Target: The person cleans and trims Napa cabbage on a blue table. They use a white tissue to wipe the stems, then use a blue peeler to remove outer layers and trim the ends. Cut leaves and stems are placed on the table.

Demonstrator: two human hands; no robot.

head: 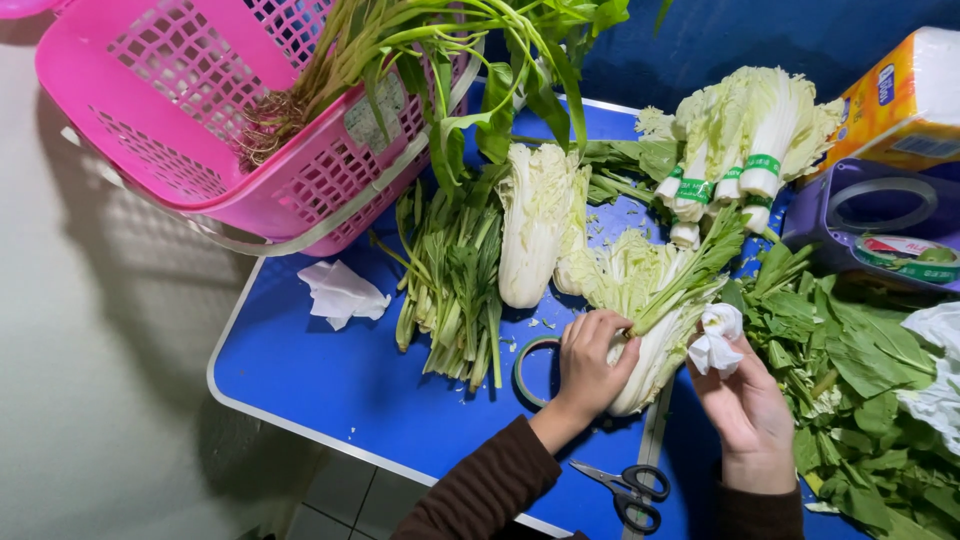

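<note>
Two hands work at the near edge of the blue surface (300, 385), scissors (628, 490) lying between the wrists. The left hand (590, 362) grips a napa cabbage (640, 300); the right hand (745, 405) is closed on crumpled white tissue (717, 337). Farther off lie banded cabbages (745, 140) and a pink basket (210, 110).

Your left hand (590, 362) lies palm down with its fingers bent and pressing. Your right hand (745, 405) is lifted a bit, with its fingers pinched shut near the top. Both arms come up from the bottom in dark brown sleeves, close together.
</note>
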